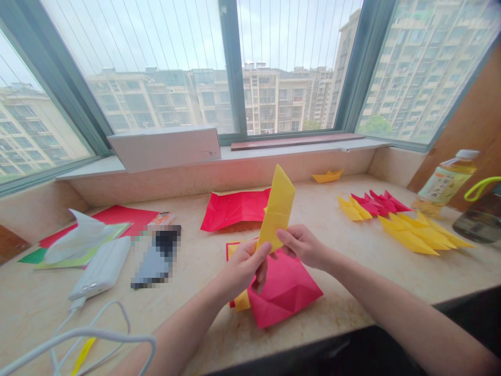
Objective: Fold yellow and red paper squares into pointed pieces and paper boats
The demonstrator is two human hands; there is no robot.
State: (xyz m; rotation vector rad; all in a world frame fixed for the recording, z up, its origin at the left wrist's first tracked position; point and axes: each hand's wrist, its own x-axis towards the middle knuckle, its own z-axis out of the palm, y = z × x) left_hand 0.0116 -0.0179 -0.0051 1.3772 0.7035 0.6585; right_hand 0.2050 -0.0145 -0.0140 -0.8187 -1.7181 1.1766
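Observation:
Between my two hands stands a folded piece of yellow paper, raised above the counter and tilted slightly. My left hand pinches its lower left corner with the thumb in front. The thumb and fingers of my right hand grip its lower right edge. Below the hands lies creased pink-red paper, resting over yellow and red sheets that it partly covers. Just behind the yellow paper is a creased red sheet, its right end hidden by the yellow piece.
Folded yellow paper boats and pink paper boats stand at right, near a drink bottle. One yellow boat sits at the back. At left are a white power bank, its cable, a tissue pack and a blurred-out object.

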